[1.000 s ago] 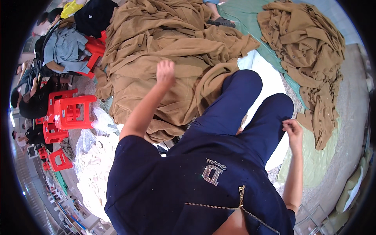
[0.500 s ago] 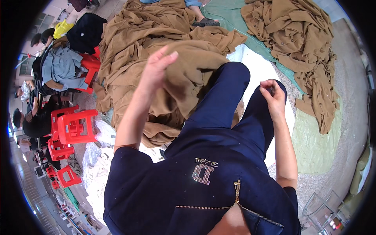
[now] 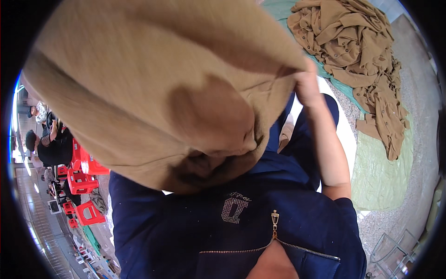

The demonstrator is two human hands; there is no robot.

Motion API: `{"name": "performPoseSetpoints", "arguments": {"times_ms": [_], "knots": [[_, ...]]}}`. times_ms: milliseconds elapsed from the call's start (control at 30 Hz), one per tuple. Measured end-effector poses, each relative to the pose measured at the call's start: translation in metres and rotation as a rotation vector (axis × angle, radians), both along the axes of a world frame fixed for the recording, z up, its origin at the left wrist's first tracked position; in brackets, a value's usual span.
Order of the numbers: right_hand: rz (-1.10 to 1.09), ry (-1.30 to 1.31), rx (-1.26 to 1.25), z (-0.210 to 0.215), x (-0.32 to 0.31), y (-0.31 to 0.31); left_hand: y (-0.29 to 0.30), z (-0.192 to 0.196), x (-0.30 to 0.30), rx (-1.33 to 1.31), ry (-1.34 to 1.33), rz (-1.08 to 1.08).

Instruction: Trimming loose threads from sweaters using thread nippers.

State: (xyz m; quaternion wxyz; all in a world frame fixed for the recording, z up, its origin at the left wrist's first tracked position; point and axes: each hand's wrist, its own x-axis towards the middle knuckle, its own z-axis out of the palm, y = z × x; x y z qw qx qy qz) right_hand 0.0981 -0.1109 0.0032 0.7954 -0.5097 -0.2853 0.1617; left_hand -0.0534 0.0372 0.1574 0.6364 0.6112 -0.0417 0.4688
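Observation:
A large brown garment is lifted close in front of me and blurred by motion; its kind is not clear. It hangs over my lap and covers most of the left and middle of the head view. My right hand is closed on its right edge, above my right knee. The cloth hides my left hand and forearm entirely. Dark shadow lies in the folds at the garment's lower edge, just above my chest.
Buttoned brown garments lie heaped at the far right on green sheeting. Red plastic stools stand at the left, near a seated person in black. A wire rack is at the lower right.
The brown cloth has risen from the pile toward me and now covers the pile and my left arm. My right hand, free before, has moved up and left and grips its edge.

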Motion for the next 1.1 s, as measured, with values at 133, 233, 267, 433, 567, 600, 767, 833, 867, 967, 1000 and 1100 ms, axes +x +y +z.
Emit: {"name": "performPoseSetpoints", "arguments": {"times_ms": [133,233,267,433,567,600,767,833,867,967,1000,1100], "knots": [[-0.054,0.008,-0.054,0.052,0.018,-0.123,0.008,-0.004,-0.019,-0.048,0.155,-0.005],[-0.122,-0.241,-0.045,0.100,0.021,-0.172,0.118,0.021,0.005,-0.078,0.267,0.001],[-0.318,-0.243,-0.229,0.094,0.038,-0.184,0.153,0.021,0.023,-0.092,0.308,-0.006],[-1.005,-0.311,-0.974,-0.001,0.077,-0.214,0.113,-0.091,0.100,-0.666,0.418,-0.017],[-0.415,-0.048,-0.621,-0.034,-0.036,-0.139,0.178,-0.241,0.078,-0.962,0.667,-0.098],[-0.317,-0.337,-0.610,-0.057,-0.061,-0.131,0.180,-0.258,0.073,-0.962,0.697,-0.094],[-0.072,-0.725,-0.744,-0.065,-0.132,-0.071,0.151,-0.253,0.044,-0.072,0.988,-0.289],[-0.088,-0.815,-0.744,-0.070,-0.127,-0.044,0.158,-0.293,0.022,0.140,1.198,-0.608],[-0.068,-0.832,-0.724,-0.073,-0.121,-0.034,0.140,-0.307,0.014,0.108,1.182,-0.755],[-0.045,-0.825,-0.675,-0.073,-0.113,-0.012,0.090,-0.314,-0.003,0.116,1.153,-0.760],[-0.016,-0.733,-0.609,-0.074,-0.112,-0.004,0.084,-0.324,-0.007,0.050,1.089,-0.654],[0.081,-0.565,-0.531,-0.076,-0.115,0.013,0.100,-0.395,-0.019,0.103,1.072,-0.089]]}}
